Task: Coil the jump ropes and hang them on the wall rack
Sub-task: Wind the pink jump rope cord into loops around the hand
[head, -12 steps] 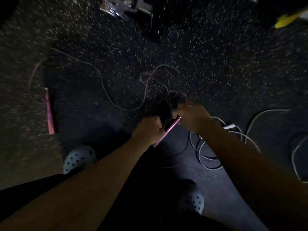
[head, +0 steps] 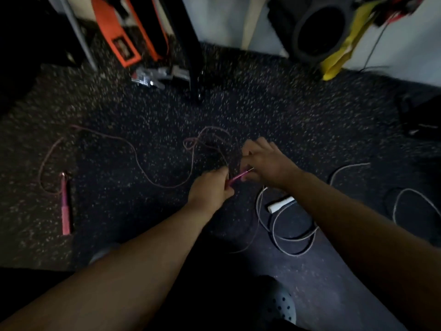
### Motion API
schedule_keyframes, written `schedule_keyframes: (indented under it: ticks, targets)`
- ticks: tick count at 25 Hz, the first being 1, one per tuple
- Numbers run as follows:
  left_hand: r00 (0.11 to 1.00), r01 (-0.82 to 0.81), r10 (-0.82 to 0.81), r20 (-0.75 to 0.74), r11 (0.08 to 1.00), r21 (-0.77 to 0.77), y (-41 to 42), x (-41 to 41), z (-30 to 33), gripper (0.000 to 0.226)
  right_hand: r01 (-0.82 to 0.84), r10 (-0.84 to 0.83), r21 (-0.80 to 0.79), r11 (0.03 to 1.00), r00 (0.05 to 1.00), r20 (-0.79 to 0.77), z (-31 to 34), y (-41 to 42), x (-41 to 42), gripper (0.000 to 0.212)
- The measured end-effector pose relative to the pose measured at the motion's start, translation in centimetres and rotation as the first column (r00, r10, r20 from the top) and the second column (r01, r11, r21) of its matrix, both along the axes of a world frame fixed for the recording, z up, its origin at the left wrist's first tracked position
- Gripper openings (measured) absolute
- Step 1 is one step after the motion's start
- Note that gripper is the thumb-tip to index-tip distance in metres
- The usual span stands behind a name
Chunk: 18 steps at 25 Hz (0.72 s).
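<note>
A pink jump rope's thin cord (head: pixel 133 151) snakes across the dark speckled floor. One pink handle (head: pixel 65 206) lies flat at the left. The other pink handle (head: pixel 237 177) is held between both hands: my left hand (head: pixel 211 189) is closed round its lower end, and my right hand (head: pixel 265 161) pinches its upper end where the cord leaves it. A white jump rope (head: pixel 286 237) lies in loose loops under my right forearm, its white handle (head: pixel 280 204) beside them.
More white cord (head: pixel 415 201) loops at the right. Along the far wall stand orange straps (head: pixel 119 37), a black post (head: pixel 191 56), a black ring-shaped object (head: pixel 319 32) and yellow fabric (head: pixel 338 56). My clog (head: pixel 281 306) shows at the bottom.
The view has tilted up, so the wall and gear at the back now show. Both hands still hold the pink handle; the right hand has shifted slightly up along it.
</note>
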<state>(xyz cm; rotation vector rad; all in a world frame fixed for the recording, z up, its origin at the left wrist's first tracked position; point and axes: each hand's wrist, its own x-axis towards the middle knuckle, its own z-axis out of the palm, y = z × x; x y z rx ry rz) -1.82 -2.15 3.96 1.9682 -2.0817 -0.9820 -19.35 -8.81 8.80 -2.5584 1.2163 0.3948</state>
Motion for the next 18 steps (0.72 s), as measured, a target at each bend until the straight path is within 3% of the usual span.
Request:
schedule_keyframes:
  ticks: [2, 3, 5, 7, 9, 12, 15, 18]
  targets:
    - [0.990, 0.109, -0.113, -0.087, 0.993, -0.046, -2.0, 1.1, 4.7, 0.019, 0.141, -0.144, 0.035, 0.989, 0.976, 0.164, 5.1, -0.3, -0.5, 0.028]
    - [0.977, 0.147, -0.155, -0.146, 0.987, -0.060, -2.8, 1.5, 7.1, 0.017, 0.251, -0.265, 0.086, 0.964, 0.919, 0.293, 7.5, -0.4, -0.7, 0.028]
    - [0.957, 0.180, -0.217, -0.192, 0.965, -0.193, -3.9, 2.2, 13.0, 0.018, 0.442, -0.506, 0.252, 0.861, 0.694, 0.512, 13.3, 0.3, -1.0, 0.029]
    - [0.942, 0.215, -0.290, -0.168, 0.908, -0.359, -4.5, 2.9, 18.9, 0.019, 0.495, -0.598, 0.365, 0.788, 0.476, 0.645, 18.3, 1.5, -0.8, 0.032]
    - [0.913, 0.227, -0.341, -0.224, 0.881, -0.416, -4.2, 3.6, 24.1, 0.017, 0.516, -0.579, 0.350, 0.782, 0.393, 0.715, 22.8, 3.0, -0.2, 0.034]
    - [0.826, 0.135, -0.314, -0.468, 0.916, -0.377, -2.8, 4.0, 29.4, 0.024, 0.462, -0.552, 0.390, 0.796, 0.293, 0.781, 27.8, 4.7, 0.8, 0.043]
    - [0.699, 0.046, -0.228, -0.678, 0.960, -0.275, -1.0, 3.7, 33.4, 0.028, 0.153, -0.619, 0.605, 0.782, 0.078, 0.781, 31.7, 6.9, 2.2, 0.040]
    - [0.544, -0.042, -0.181, -0.819, 0.969, -0.242, -0.6, 3.8, 36.8, 0.028, 0.130, -0.583, 0.578, 0.806, 0.009, 0.812, 33.4, 8.2, 4.0, 0.042]
